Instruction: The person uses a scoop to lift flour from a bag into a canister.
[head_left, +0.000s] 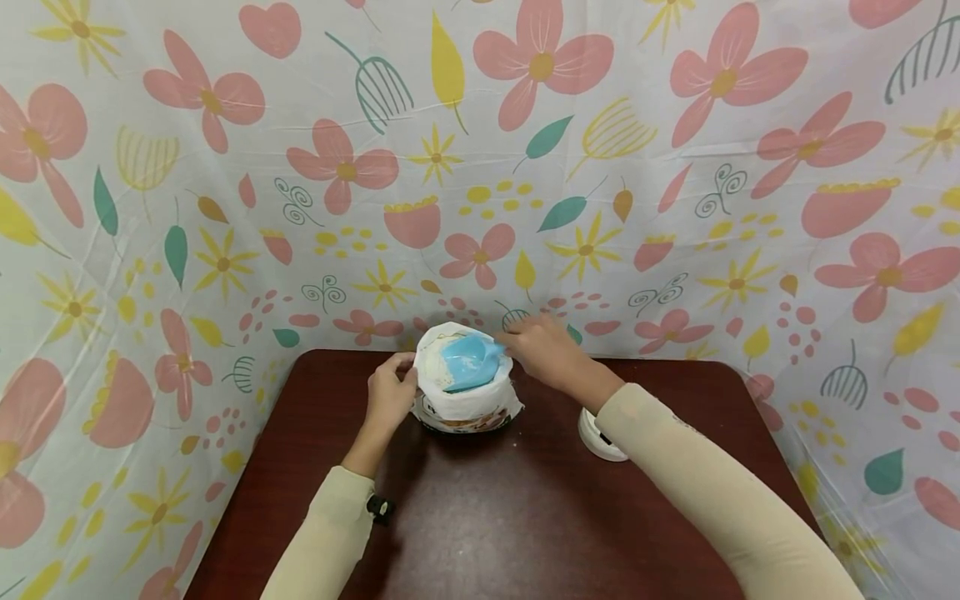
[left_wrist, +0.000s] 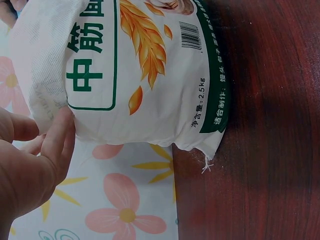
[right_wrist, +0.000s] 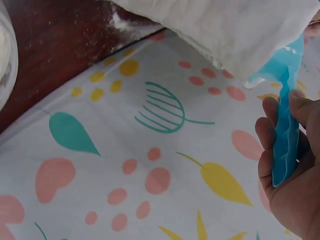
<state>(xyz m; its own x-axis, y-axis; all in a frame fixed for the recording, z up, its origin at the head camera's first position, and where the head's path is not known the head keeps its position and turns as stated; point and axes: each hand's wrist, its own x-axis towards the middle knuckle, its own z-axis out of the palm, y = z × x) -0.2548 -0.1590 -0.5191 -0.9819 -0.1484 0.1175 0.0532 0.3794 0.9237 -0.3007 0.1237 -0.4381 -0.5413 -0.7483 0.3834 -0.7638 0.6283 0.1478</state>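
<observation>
An opened white flour bag (head_left: pixel 465 407) with a rolled-down rim stands near the back of the table, flour (head_left: pixel 431 365) showing in its mouth. In the left wrist view the bag (left_wrist: pixel 145 75) has a wheat-ear print and a green band. My left hand (head_left: pixel 392 390) pinches the rim at the bag's left side, thumb and fingers (left_wrist: pixel 59 132) on the folded edge. My right hand (head_left: pixel 551 352) grips the handle of a light-blue scoop (head_left: pixel 472 363), whose bowl lies in the bag's mouth. The right wrist view shows fingers curled round the ridged scoop handle (right_wrist: pixel 286 135).
A white round tub (head_left: pixel 597 440) stands right of the bag, partly hidden under the right forearm. White powder (right_wrist: pixel 120 22) lies on the dark red-brown table (head_left: pixel 480 517). A flower-patterned sheet (head_left: pixel 465 167) hangs close behind and along the sides.
</observation>
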